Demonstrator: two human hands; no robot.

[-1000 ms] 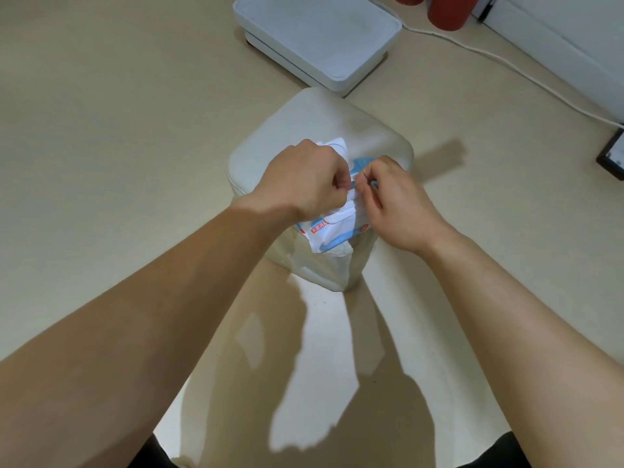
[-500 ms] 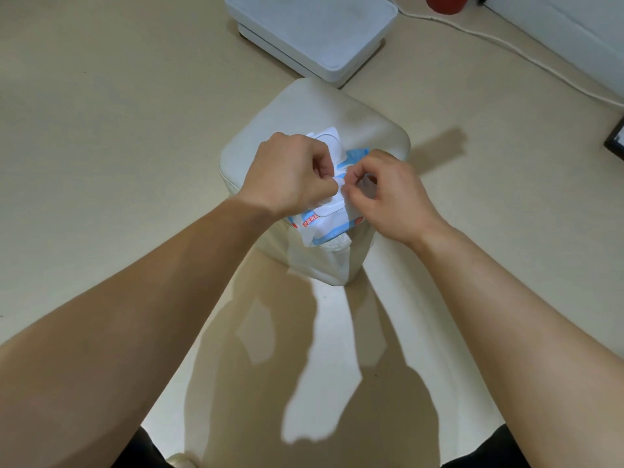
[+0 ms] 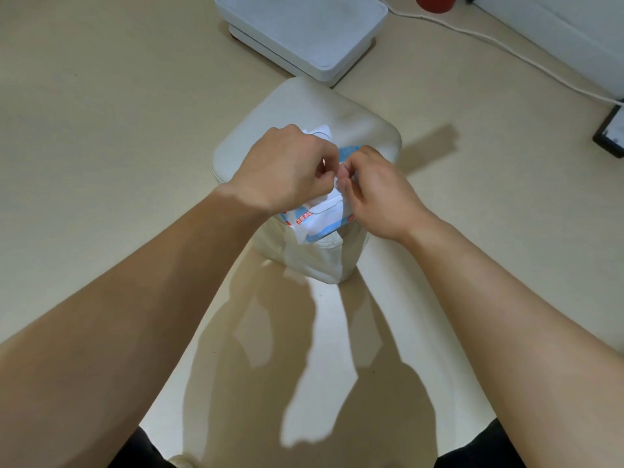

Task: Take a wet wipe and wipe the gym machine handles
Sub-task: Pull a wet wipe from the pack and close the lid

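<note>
Atop a stool (image 3: 354, 119), left hand (image 3: 287, 170) and right hand (image 3: 381, 197) pinch the wipe pack (image 3: 320, 224) — white box (image 3: 304, 28) beyond.

A cream cushioned square stool (image 3: 354, 123) stands on the beige floor (image 3: 101, 130). Beyond it lies a white flat square box (image 3: 304, 25). A white cable (image 3: 506, 45) runs far right, past a red object (image 3: 435, 3).
</note>
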